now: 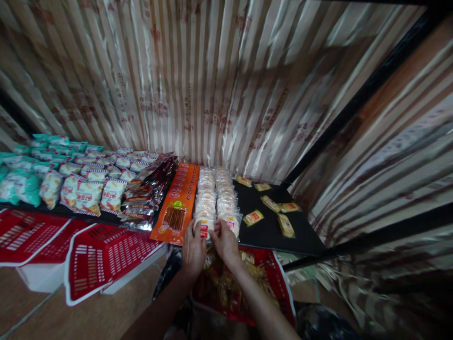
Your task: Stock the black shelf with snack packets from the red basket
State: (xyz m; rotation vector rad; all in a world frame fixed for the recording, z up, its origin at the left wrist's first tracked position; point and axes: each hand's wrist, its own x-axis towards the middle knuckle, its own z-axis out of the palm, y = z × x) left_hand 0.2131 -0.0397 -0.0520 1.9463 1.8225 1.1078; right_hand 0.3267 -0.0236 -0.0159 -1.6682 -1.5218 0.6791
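Two rows of clear-wrapped white snack packets [205, 191] stand side by side on the black shelf. At the front of the left row is a packet with a red label [204, 229]. My left hand [194, 250] has its fingers closed on that packet's left edge. My right hand [227, 243] pinches the same packet's right edge, in front of the right-hand row [226, 193]. Just left of the rows lies a large orange snack bag [177, 205]. Below my hands, a red basket [281, 278] holds many yellow-wrapped packets, partly hidden by my forearms.
Several loose yellow packets [253, 217] lie on the black shelf [262, 238] at right. Dark red foil packets [148, 196], white snack bags [89, 197] and green bags [26, 186] fill the left. Red baskets [102, 257] stand below. Striped sheeting [212, 85] and a black post [339, 106] bound the shelf.
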